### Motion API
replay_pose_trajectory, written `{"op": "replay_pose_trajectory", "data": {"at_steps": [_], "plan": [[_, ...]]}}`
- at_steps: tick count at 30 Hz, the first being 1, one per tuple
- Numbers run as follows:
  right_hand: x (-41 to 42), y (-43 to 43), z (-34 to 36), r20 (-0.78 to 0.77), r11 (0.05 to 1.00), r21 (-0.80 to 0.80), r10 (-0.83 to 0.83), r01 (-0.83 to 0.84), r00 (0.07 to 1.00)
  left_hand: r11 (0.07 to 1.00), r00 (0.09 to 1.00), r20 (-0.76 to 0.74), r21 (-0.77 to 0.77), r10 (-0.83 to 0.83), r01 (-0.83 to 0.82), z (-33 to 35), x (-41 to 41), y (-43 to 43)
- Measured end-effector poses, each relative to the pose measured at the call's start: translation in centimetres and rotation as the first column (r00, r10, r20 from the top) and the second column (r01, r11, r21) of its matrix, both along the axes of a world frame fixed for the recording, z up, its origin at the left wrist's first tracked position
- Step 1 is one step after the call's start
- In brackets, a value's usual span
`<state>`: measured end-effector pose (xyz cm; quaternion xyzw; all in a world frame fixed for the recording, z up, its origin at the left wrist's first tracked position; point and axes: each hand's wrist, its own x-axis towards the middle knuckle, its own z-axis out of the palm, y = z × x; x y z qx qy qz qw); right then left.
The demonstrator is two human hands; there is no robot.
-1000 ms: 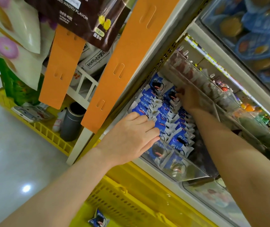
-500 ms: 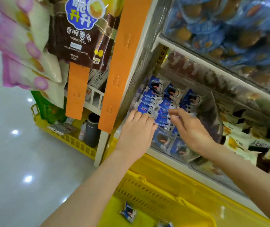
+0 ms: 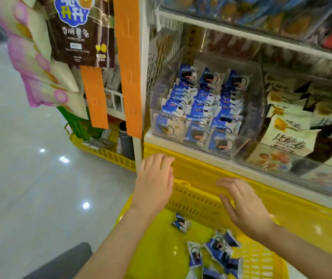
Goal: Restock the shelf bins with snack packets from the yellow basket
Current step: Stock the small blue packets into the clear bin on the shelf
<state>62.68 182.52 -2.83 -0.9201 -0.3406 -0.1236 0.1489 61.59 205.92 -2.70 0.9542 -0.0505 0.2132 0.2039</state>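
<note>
The shelf (image 3: 211,158) rises just beyond both grips, and its white ledge runs above the fingertips. The yellow basket (image 3: 197,204) sits under and in front of the grips, pressed against the base of the shelf. Its perforated far wall shows between the two wrists.

The clear bin (image 3: 255,87) stands on the ledge, above and beyond the grips and a little right of the left one. It looks nearly full. To the right of it, past the right grip, another bin holds pale packets (image 3: 293,133) of a different sort.

The left grip (image 3: 154,184) is released, with the fingers straight and together, and it holds nothing. It hovers over the far rim of the basket, just below the ledge. The right grip (image 3: 245,206) is also released and empty, its fingers spread over the far wall of the basket.

The blue packets (image 3: 203,97) in the bin stand in three tidy rows, front to back, well above both grips. So most of the restocking of this bin appears done.

A small heap of loose packets (image 3: 219,252) lies on the basket floor, below and behind the right grip. A lone packet (image 3: 180,222) lies between the two forearms, nearer the left. These are what is left to move. The likely next step is a reach down into the basket, though little room shows in the bin.
</note>
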Motion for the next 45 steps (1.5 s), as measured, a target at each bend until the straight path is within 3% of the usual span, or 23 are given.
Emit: {"op": "replay_pose_trajectory", "data": {"at_steps": [5,9,11,16,18,21,25,29,34,37,39,42,45], "plan": [[-1.5,-1.6,-8.9,-0.304,0.985,-0.168,-0.098,0.048,0.948,0.979,0.904,-0.376,0.079,0.202,-0.186,-6.9,-2.4,3.2],[-2.5,-3.8,-16.6,-0.583,0.902,-0.412,-0.371,0.131,0.723,0.868,0.721,-0.592,-0.07,0.36,-0.492,-10.8,-3.8,5.4],[-3.1,-4.7,-19.1,-0.652,0.878,-0.46,-0.436,0.134,0.62,0.873,0.663,-0.681,-0.069,0.312,-0.482,-12.4,-4.2,5.8],[-4.8,-6.3,-22.8,-0.786,0.857,-0.504,-0.508,0.11,0.353,0.89,0.722,-0.634,-0.114,0.277,-0.441,-14.2,-4.4,6.0],[-5.9,-6.0,-24.2,-0.84,0.876,-0.482,-0.464,0.005,0.283,0.886,0.736,-0.613,-0.122,0.287,-0.447,-14.6,-4.3,5.9],[-7.8,-5.1,-26.2,-0.864,0.875,-0.474,-0.438,-0.104,0.25,0.877,0.746,-0.596,-0.138,0.298,-0.461,-14.8,-4.4,5.9],[-8.9,-4.5,-27.2,-0.791,0.814,-0.568,-0.497,-0.123,0.356,0.873,0.743,-0.589,-0.125,0.317,-0.472,-15.0,-4.6,5.7],[-8.9,-4.3,-26.9,-0.781,0.788,-0.589,-0.5,-0.177,0.373,0.84,0.71,-0.619,-0.144,0.337,-0.524,-14.5,-4.5,5.2],[-8.6,-4.7,-25.1,-0.814,0.875,-0.484,-0.443,-0.016,0.375,0.889,0.875,-0.389,-0.232,0.287,-0.394,-12.2,-4.7,2.9],[-7.8,-4.2,-22.4,-0.839,0.927,-0.361,-0.371,0.103,0.397,0.925,0.896,-0.428,-0.279,0.121,-0.258,-12.2,-5.0,0.3],[-7.2,-3.5,-20.4,-0.846,0.941,-0.287,-0.336,0.178,0.413,0.9,0.823,-0.568,-0.365,-0.014,-0.237,-12.8,-5.7,-1.8],[-6.2,-2.3,-17.0,-0.882,0.953,-0.154,-0.252,0.262,0.398,0.783,0.601,-0.764,-0.514,-0.233,-0.35,-13.6,-7.4,-4.5],[-5.6,-1.2,-13.0,-0.976,0.929,0.026,-0.057,0.369,0.21,0.635,0.404,-0.78,-0.625,-0.479,-0.454,-13.3,-8.8,-5.9]]}}
